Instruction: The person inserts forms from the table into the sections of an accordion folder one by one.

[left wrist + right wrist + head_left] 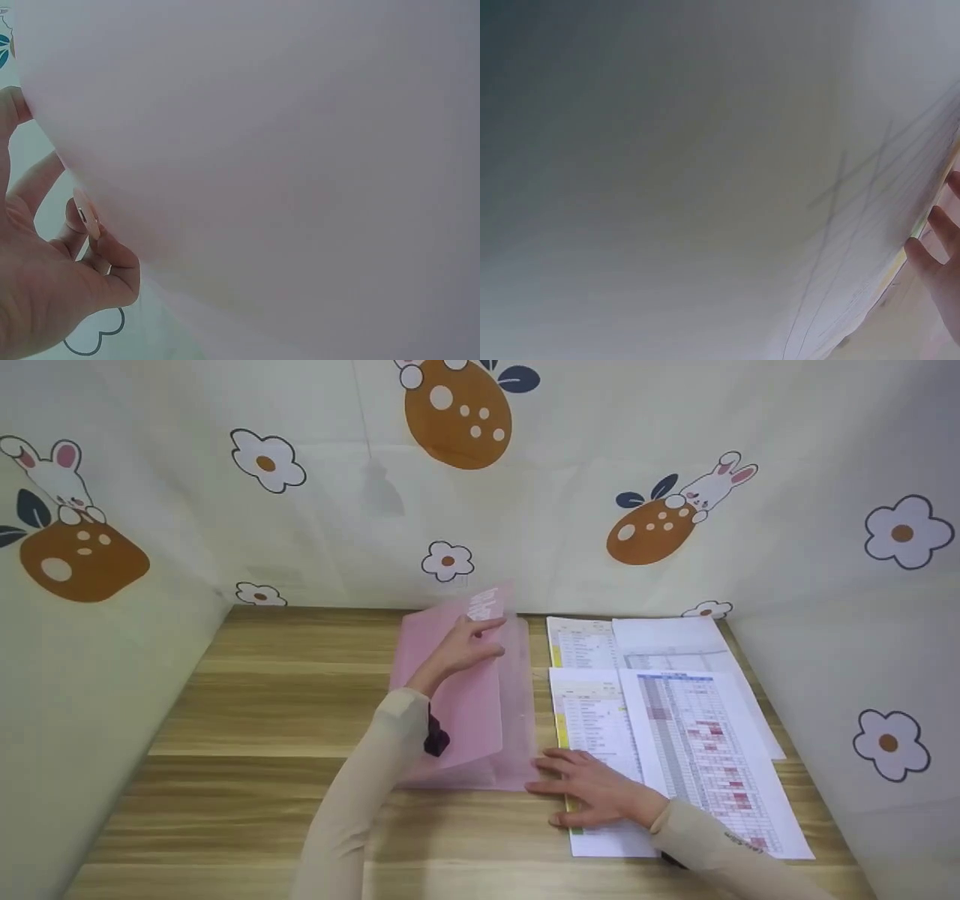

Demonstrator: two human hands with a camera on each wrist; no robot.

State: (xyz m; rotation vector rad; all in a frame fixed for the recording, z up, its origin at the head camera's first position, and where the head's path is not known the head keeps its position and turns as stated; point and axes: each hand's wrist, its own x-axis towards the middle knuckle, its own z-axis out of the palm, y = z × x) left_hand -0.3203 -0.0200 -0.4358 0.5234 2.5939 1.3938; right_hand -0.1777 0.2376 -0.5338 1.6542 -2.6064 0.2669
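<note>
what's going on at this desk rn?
A person's left hand holds the raised cover of a pink folder by its edge. The right hand is at the left edge of some overlapping printed sheets, fingertips close to the folder. The sheets lie right of the folder, outside it.
</note>
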